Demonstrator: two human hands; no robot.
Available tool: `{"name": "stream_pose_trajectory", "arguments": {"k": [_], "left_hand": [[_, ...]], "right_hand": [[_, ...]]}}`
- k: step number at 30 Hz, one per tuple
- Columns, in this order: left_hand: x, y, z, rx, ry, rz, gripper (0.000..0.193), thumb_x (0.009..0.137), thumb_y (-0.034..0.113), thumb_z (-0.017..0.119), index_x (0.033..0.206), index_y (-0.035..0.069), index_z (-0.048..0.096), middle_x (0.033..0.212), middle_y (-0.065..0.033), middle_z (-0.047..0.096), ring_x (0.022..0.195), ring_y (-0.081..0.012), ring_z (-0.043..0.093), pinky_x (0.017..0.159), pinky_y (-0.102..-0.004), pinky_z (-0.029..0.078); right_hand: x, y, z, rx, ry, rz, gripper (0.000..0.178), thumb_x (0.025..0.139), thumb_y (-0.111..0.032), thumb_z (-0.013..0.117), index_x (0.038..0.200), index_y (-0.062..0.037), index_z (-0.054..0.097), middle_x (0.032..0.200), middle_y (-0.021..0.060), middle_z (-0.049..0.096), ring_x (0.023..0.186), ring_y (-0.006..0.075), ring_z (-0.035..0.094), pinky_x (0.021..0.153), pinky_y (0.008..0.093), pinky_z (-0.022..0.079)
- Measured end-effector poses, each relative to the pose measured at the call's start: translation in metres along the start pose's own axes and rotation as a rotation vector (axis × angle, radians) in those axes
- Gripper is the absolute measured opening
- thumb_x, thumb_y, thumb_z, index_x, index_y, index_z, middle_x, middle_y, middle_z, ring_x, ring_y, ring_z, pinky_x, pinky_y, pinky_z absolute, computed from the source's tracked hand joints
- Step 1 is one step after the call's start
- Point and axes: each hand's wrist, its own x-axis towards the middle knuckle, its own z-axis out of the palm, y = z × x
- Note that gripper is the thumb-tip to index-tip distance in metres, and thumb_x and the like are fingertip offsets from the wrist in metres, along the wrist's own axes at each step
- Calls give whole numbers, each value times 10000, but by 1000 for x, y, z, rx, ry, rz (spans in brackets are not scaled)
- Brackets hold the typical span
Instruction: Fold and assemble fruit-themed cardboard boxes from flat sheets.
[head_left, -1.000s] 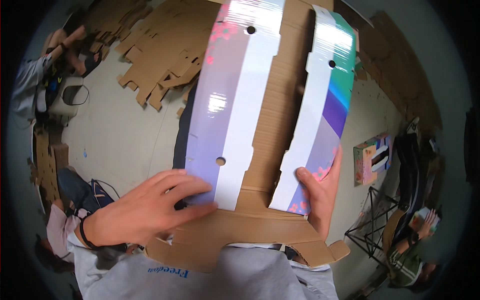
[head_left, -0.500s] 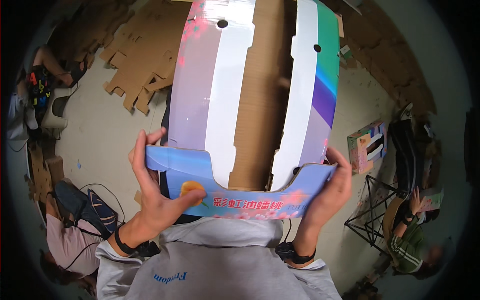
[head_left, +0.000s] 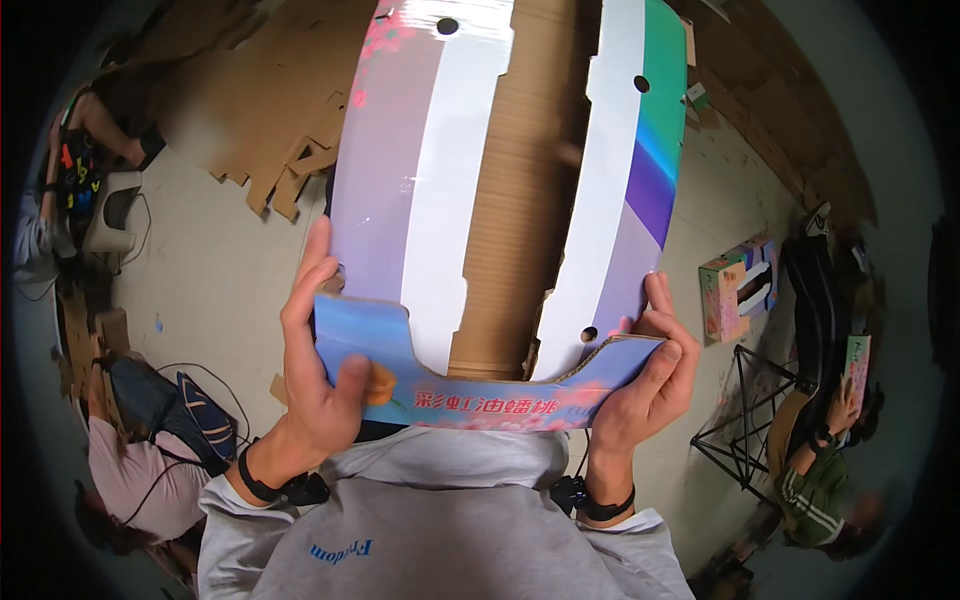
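Observation:
A large printed cardboard box [head_left: 377,230] stretches away from my chest, lilac, white and green with pink blossoms. Between its two top flaps a long gap shows bare brown cardboard inside. At the near end stands a blue panel [head_left: 470,405] with a wide cut-out in its upper edge. My left hand [head_left: 325,370] grips the box's near left corner, thumb on the blue panel's face and fingers along the side. On the near right corner, my right hand [head_left: 645,390] is closed, its thumb by the panel's edge and its fingers against the side.
Flattened brown cardboard [head_left: 250,90] lies at the far left. A smaller printed box [head_left: 738,290] sits on the floor to the right, near a black metal frame [head_left: 740,415]. Other people sit at both sides; a person at the right holds a printed cardboard piece [head_left: 855,370].
My left fingers have shifted forward along the box's side. My right fingers have curled closer round the right corner. The blue panel's left end has moved slightly to the right.

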Motion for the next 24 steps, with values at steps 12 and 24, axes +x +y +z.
{"name": "stream_pose_trajectory", "arguments": {"k": [12, 24], "left_hand": [[29, 4, 7, -525, 122, -431, 631, 1044, 188, 587, 1565, 52, 258, 1576, -214, 349, 1460, -281, 388, 1194, -419, 354], [14, 63, -92, 62, -741, -560, 619, 964, 197, 723, 1461, 10, 405, 1293, -212, 554, 1188, -312, 619, 978, -409, 542]], "right_hand": [[22, 6, 5, 101, -92, 293, 445, 1126, -192, 490, 1515, 22, 454, 1533, 183, 500, 1388, 247, 502, 1184, 395, 366], [-7, -3, -90, 265, -598, 623, 651, 975, -303, 700, 1496, 15, 472, 1477, 136, 539, 1363, 208, 515, 1166, 382, 380]]}}
